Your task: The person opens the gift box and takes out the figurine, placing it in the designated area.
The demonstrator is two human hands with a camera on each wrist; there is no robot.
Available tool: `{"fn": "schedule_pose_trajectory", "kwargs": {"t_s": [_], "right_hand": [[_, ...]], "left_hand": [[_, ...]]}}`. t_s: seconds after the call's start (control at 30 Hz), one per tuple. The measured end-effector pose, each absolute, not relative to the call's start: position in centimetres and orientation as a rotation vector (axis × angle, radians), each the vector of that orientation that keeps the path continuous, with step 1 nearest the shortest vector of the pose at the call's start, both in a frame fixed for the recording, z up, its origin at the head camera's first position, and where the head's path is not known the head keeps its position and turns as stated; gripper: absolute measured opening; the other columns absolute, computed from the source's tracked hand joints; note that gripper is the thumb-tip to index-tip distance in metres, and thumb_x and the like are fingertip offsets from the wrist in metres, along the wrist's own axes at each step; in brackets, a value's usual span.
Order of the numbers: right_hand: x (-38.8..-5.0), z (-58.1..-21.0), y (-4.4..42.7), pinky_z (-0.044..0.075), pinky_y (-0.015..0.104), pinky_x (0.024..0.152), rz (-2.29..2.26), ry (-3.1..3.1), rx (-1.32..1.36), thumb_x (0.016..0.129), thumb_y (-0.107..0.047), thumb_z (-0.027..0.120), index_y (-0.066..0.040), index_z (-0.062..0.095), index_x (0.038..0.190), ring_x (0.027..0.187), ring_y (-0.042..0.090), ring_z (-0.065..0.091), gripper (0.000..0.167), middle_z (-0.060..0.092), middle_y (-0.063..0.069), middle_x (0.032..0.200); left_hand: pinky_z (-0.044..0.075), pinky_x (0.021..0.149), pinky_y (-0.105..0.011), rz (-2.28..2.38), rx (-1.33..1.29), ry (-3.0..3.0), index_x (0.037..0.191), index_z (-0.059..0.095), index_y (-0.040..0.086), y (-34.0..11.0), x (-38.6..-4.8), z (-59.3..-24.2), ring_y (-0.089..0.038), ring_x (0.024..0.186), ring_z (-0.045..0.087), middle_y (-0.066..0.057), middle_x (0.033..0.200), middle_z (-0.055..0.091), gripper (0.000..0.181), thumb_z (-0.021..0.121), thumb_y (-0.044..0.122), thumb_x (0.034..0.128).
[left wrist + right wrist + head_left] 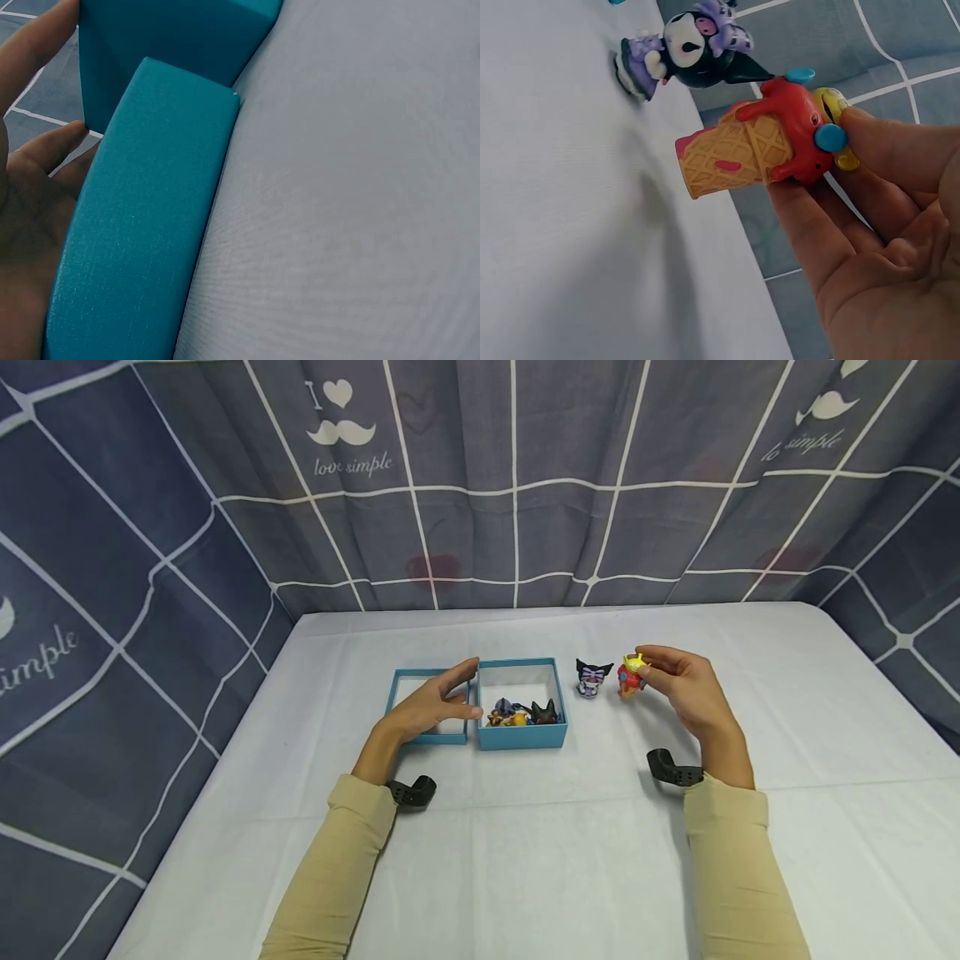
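Note:
An ice-cream-cone figurine (pixel 742 146) with a red top, blue knobs and a yellow tip is pinched by my right hand (pixel 693 693). In the right wrist view it is tilted, its waffle cone pointing left. Beside it on the table stands a black-and-purple figurine (pixel 590 678) with pointed ears. My left hand (pixel 429 703) reaches over the blue lid (pixel 442 739), its extended fingers touching the left wall of the open blue box (pixel 522 739). Several small figurines (pixel 517 717) lie along the near side inside the box, partly hidden by its front wall.
A white cloth (pixel 555 860) covers the table. Behind it and along the sides hangs a dark grey-blue curtain (pixel 555 535) with white grid lines. The lid lies left of the box, and a black wrist camera (pixel 412 792) sits just in front of it.

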State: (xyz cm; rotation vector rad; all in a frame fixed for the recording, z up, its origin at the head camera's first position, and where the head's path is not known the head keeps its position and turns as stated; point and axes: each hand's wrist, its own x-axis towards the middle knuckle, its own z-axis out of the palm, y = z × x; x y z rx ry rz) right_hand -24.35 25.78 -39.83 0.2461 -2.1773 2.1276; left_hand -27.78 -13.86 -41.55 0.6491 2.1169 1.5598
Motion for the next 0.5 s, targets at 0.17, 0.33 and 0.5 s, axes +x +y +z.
{"fn": "schedule_pose_trajectory", "kwargs": {"t_s": [0.17, 0.33, 0.5], "right_hand": [[-24.5, -40.4, 25.7, 0.051, 0.015, 0.083, 2.094, -2.243, 0.247, 0.095, 0.003, 0.060, -0.001, 0.064, 0.121, 0.094, 0.005, 0.064, 0.026, 0.069, -0.007, 0.104], [-24.5, -40.9, 25.7, 0.050, 0.014, 0.084, 2.046, -2.290, 0.254, 0.095, 0.004, 0.059, 0.007, 0.059, 0.126, 0.095, 0.003, 0.063, 0.030, 0.068, -0.009, 0.103], [-24.6, -41.0, 25.8, 0.050, 0.014, 0.085, 2.122, -2.227, 0.269, 0.096, 0.005, 0.058, -0.002, 0.064, 0.120, 0.096, 0.005, 0.062, 0.026, 0.068, -0.007, 0.104]], "left_hand": [[0.026, 0.116, -0.045, 1.555, 0.645, 2.122, 0.159, 0.021, 0.025, -13.9, -27.7, -41.5, -0.033, 0.146, 0.022, 0.001, 0.162, 0.018, 0.086, 0.074, 0.021, 0.0905], [0.027, 0.116, -0.044, 1.552, 0.643, 2.125, 0.159, 0.021, 0.023, -13.9, -27.6, -41.5, -0.033, 0.146, 0.022, 0.000, 0.162, 0.018, 0.087, 0.073, 0.020, 0.0905], [0.027, 0.116, -0.046, 1.549, 0.642, 2.132, 0.159, 0.021, 0.024, -13.9, -27.6, -41.5, -0.033, 0.146, 0.023, 0.002, 0.162, 0.018, 0.086, 0.073, 0.021, 0.0905]]}}
